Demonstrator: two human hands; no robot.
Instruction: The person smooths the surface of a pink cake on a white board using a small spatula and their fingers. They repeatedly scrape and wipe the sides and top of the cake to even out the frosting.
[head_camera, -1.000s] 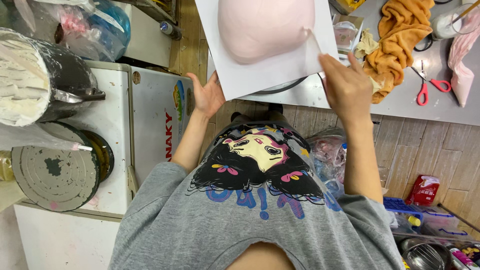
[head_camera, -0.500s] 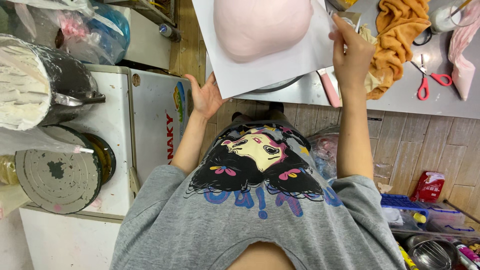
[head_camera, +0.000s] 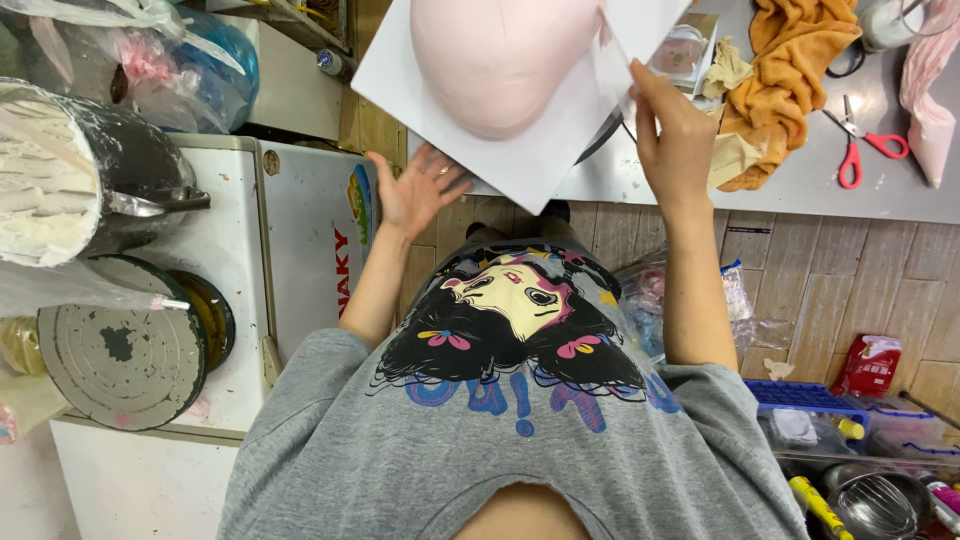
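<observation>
— Head camera: where is the pink cake (head_camera: 500, 55)?
— At twelve o'clock, domed and smooth, sitting on a white square board (head_camera: 450, 120) that overhangs the grey counter (head_camera: 800, 190).
— And the left hand (head_camera: 415, 190)?
— Open, fingers spread apart, palm up under the board's near corner, at about eleven o'clock.
— The right hand (head_camera: 675, 135)?
— At one o'clock, fingers closed together on a thin white scraper (head_camera: 640, 30) held against the cake's side, I think; the edge blurs into the board.
— Nearby?
— An orange towel (head_camera: 790, 70) and red scissors (head_camera: 860, 145) at two o'clock.
</observation>
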